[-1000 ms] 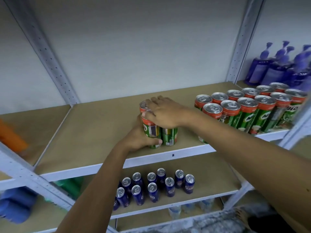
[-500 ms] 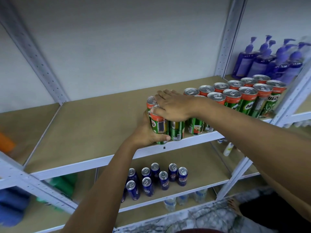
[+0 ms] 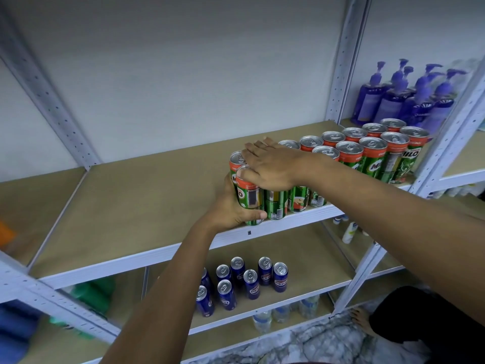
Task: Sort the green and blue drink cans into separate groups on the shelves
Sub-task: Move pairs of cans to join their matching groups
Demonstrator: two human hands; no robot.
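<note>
A white metal rack [image 3: 168, 254] carries two tan shelves that matter here: the upper shelf [image 3: 136, 206] and the lower shelf [image 3: 309, 261] beneath it. Along the upper shelf's right half stands the main row of green cans [image 3: 372, 153], upright in two lines, running back toward purple pump bottles [image 3: 404, 98] in the next bay. On the lower shelf a loose group of blue cans [image 3: 244, 282] stands upright, well apart from the green ones.

At the left end of the green row, at the shelf's front edge, sits a small cluster of green cans [image 3: 262, 195], upright, with their long axes vertical. The row lies directly to the right of this cluster, so the likely move is a sideways slide rightward to close up with it.

The left hand [image 3: 233, 206] cups the cluster's left side, its grip wrapped around the outermost can with the thumb across the front near the base. The right hand [image 3: 273, 166] lies flat, palm down, fingers spread over the can tops, pressing rather than grasping; its forearm crosses in front of the row.
</note>
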